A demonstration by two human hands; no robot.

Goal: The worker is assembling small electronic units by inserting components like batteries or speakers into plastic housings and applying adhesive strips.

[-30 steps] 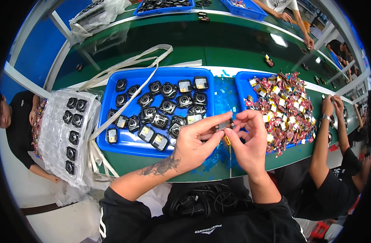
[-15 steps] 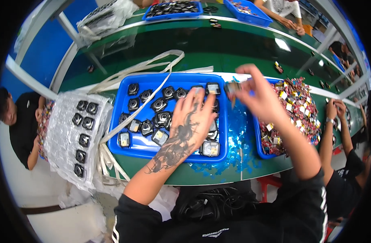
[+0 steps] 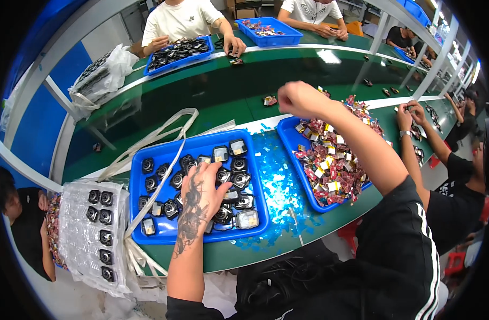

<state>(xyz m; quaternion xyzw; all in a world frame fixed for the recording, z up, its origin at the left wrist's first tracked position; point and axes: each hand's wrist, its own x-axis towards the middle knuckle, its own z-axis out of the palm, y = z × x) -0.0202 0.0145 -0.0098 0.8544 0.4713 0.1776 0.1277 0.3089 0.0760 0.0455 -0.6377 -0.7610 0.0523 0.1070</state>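
Observation:
My left hand (image 3: 201,186), tattooed at the back and wrist, reaches into a blue tray (image 3: 259,202) of black, round-faced modules. Its fingers are apart and point down among the modules; its thumb lies beside a module (image 3: 239,180). Whether the fingertips touch one is hidden. My right hand (image 3: 299,100) is curled closed over the green conveyor belt (image 3: 201,88), beyond a second blue tray (image 3: 288,133). Its fingertips are turned out of sight, so anything inside cannot be seen. Just left of it, a small red-and-black part (image 3: 269,100) lies on the belt.
Small red, yellow and white parts (image 3: 330,170) heap up in the right tray. Blue film scraps (image 3: 281,186) litter the table between trays. White strapping (image 3: 183,133) crosses the left tray. A clear blister sheet (image 3: 76,234) holds several modules. Co-workers sit around the belt.
The view has shifted, showing more of the far side. My right hand, which held a small part between its fingers, is now a closed fist beside a part on the belt.

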